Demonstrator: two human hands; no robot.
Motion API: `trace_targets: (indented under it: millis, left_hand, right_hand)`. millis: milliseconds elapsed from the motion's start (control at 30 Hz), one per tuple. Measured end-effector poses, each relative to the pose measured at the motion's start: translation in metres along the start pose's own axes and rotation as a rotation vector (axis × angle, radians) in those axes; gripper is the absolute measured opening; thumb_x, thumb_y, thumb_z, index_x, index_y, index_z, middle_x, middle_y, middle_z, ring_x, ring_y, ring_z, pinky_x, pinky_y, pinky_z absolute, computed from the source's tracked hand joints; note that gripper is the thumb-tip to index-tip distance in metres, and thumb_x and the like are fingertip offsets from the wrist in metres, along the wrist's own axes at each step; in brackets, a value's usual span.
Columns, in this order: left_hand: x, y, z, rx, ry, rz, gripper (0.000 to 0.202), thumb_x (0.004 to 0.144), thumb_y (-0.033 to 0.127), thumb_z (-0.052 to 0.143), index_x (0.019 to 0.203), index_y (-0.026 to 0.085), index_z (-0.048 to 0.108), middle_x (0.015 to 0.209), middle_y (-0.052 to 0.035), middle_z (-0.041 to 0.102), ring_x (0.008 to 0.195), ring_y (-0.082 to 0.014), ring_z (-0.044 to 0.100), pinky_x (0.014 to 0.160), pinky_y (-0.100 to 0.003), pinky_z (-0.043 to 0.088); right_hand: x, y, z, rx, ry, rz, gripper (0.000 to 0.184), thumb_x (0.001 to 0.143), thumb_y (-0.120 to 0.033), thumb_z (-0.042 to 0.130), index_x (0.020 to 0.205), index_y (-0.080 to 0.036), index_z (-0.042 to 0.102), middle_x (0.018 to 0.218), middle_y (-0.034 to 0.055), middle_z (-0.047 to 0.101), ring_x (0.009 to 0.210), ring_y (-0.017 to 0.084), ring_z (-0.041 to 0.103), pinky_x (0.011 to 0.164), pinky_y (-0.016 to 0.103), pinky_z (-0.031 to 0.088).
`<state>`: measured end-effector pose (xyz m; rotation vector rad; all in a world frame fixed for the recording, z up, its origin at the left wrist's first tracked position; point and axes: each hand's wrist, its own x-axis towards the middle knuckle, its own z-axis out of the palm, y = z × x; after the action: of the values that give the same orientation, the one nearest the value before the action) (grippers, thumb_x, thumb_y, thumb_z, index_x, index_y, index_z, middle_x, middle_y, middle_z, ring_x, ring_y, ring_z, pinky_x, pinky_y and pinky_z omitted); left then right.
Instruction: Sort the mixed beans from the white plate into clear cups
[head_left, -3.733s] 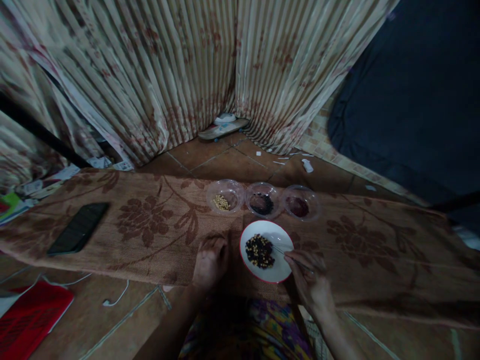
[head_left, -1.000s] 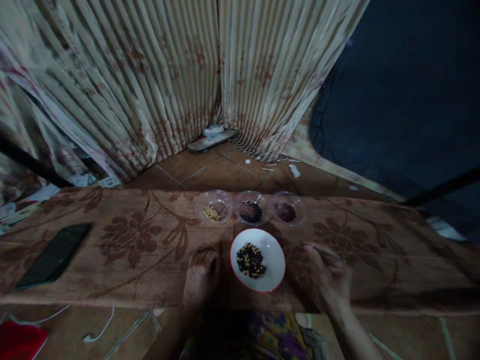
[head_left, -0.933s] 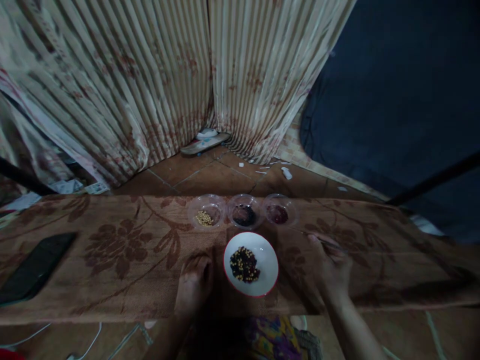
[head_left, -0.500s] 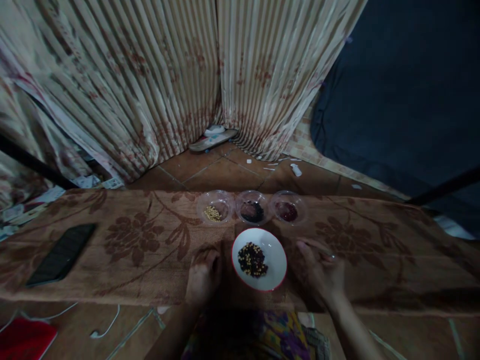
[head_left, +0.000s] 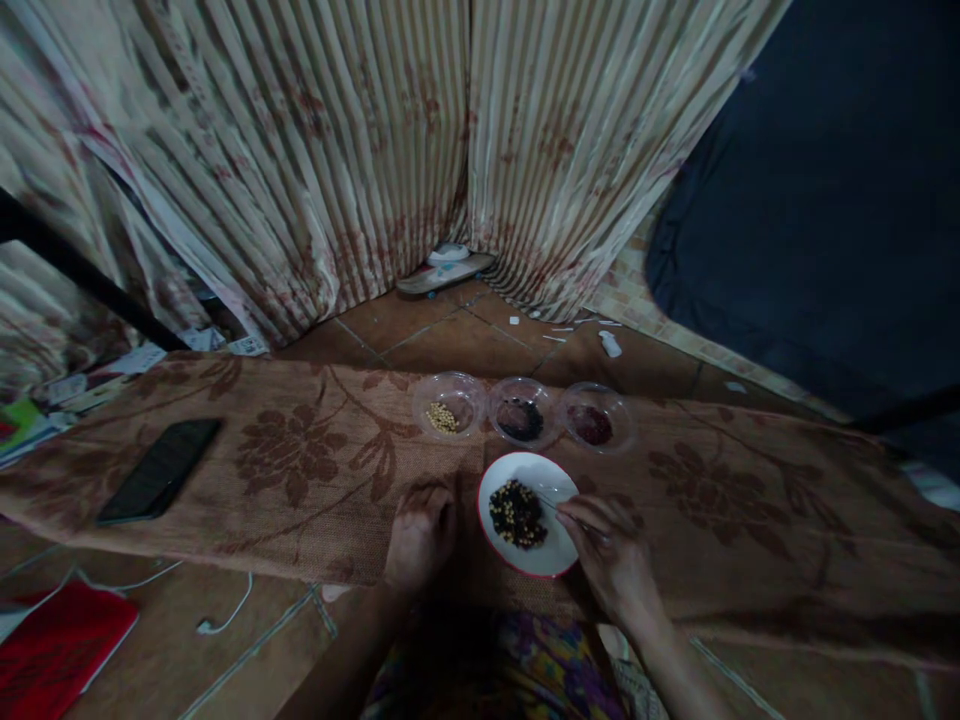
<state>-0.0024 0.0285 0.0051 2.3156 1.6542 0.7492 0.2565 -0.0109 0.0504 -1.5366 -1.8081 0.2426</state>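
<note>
A white plate with a red rim (head_left: 556, 479) sits on the brown floral cloth (head_left: 300, 470) and holds a small heap of mixed dark and pale beans (head_left: 517, 513). My right hand (head_left: 609, 555) is over the plate's right edge, fingers pinched on thin tweezers (head_left: 553, 504) whose tips point into the heap. My left hand (head_left: 420, 535) rests curled on the cloth just left of the plate. Behind the plate stand three clear cups: pale beans (head_left: 448, 407), black beans (head_left: 520, 411), red beans (head_left: 597, 417).
A black phone (head_left: 159, 470) lies on the cloth at the left. A red book (head_left: 56, 650) and a white cable (head_left: 225, 612) lie on the tiled floor. Striped curtains (head_left: 337, 150) hang behind, with a sandal (head_left: 446, 272) at their foot. A dark mattress (head_left: 817, 200) is at right.
My right hand was out over the cloth right of the plate a second ago; it has come back left, so the tweezers' tips are at the bean heap. The left hand has stayed put.
</note>
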Motion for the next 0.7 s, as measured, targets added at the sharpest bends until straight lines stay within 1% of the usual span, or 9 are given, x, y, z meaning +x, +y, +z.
trace_targets:
  millis: [100,200,300,433,700]
  left_hand:
    - [0.0001,0.0012,-0.0008,-0.006,-0.003,0.006,0.015,0.089,0.015,0.046,0.081,0.022,0.057,0.080,-0.0035,0.064,0.080,-0.0185,0.059,0.079,-0.035,0.044]
    - [0.0001,0.0017,-0.0012,0.004,-0.011,-0.008,0.014,0.089,0.016,0.046,0.081,0.022,0.056,0.080,-0.0033,0.063,0.080,-0.0186,0.059,0.079,-0.035,0.044]
    - [-0.0001,0.0013,-0.0010,0.005,-0.009,-0.016,0.013,0.089,0.017,0.047,0.081,0.022,0.056,0.080,-0.0030,0.063,0.082,-0.0196,0.059,0.079,-0.035,0.044]
    - [0.0000,0.0012,-0.0012,-0.016,-0.009,-0.006,0.013,0.090,0.018,0.047,0.082,0.022,0.056,0.079,-0.0027,0.062,0.081,-0.0194,0.058,0.077,-0.034,0.043]
    - [-0.0007,0.0011,-0.0005,-0.001,-0.009,-0.009,0.011,0.090,0.018,0.047,0.083,0.022,0.056,0.080,-0.0026,0.063,0.082,-0.0197,0.058,0.079,-0.034,0.042]
  right_hand:
    - [-0.0020,0.0019,0.0019,-0.016,0.008,-0.015,0.024,0.093,-0.041,0.053,0.088,-0.026,0.072,0.089,0.0042,0.072,0.085,0.022,0.065,0.076,0.037,0.050]
    - [-0.0043,0.0034,0.0040,-0.015,-0.017,-0.008,0.026,0.093,-0.042,0.052,0.089,-0.026,0.072,0.090,0.0044,0.072,0.086,0.023,0.065,0.076,0.038,0.049]
    - [-0.0054,0.0034,0.0055,-0.021,-0.039,-0.008,0.025,0.094,-0.040,0.052,0.090,-0.026,0.072,0.091,0.0044,0.072,0.087,0.023,0.064,0.077,0.038,0.048]
    - [-0.0055,0.0035,0.0068,-0.046,-0.027,-0.008,0.024,0.094,-0.039,0.052,0.092,-0.026,0.072,0.093,0.0045,0.072,0.089,0.023,0.063,0.081,0.039,0.047]
    - [-0.0065,0.0044,0.0071,-0.027,-0.014,-0.001,0.021,0.093,-0.037,0.054,0.093,-0.025,0.071,0.093,0.0043,0.072,0.087,0.022,0.063,0.080,0.039,0.046]
